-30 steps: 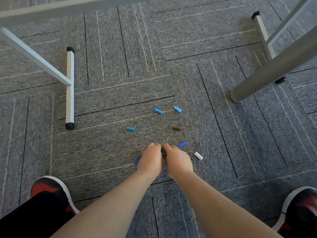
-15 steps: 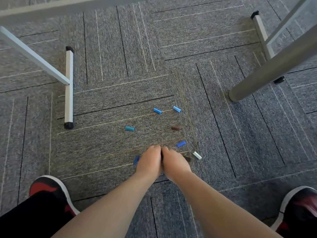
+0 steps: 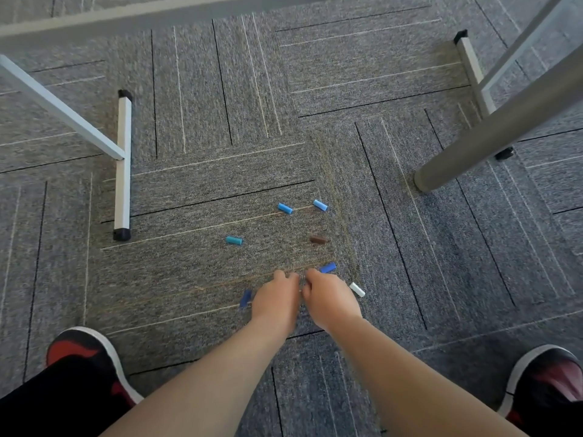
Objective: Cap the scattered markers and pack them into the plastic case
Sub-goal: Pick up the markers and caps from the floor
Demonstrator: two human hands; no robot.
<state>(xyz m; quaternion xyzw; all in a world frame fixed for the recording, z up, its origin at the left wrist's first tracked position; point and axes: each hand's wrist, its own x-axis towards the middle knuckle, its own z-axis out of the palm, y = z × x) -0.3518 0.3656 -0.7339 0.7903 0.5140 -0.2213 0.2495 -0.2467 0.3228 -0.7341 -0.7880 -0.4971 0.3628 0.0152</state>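
Left hand, right hand pressed together before, now slightly parted.

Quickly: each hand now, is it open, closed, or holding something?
Left hand: fingers curled down, contents hidden, cannot be told.
Right hand: the same, cannot be told.
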